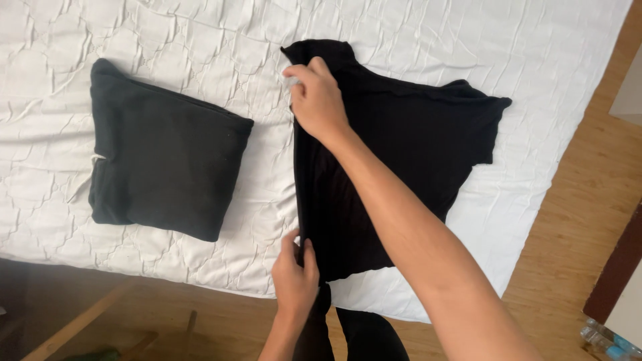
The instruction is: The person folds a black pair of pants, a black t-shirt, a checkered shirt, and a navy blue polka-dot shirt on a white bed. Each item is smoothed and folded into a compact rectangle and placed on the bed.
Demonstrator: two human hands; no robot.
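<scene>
A black T-shirt (408, 154) lies spread on the white quilted bedcover (200, 53), its left side folded over along a straight edge, one sleeve sticking out to the right. My right hand (315, 97) pinches the folded edge near the collar at the top. My left hand (294, 274) grips the same edge at the hem, close to the bed's front edge. Left of the shirt rests a folded black garment (164, 160), apart from both hands.
The bed's near edge runs along the bottom; below it are a wooden floor (575, 220) and a wooden frame piece (80, 324). Plastic bottles (612, 341) lie on the floor at the bottom right beside dark furniture (618, 267).
</scene>
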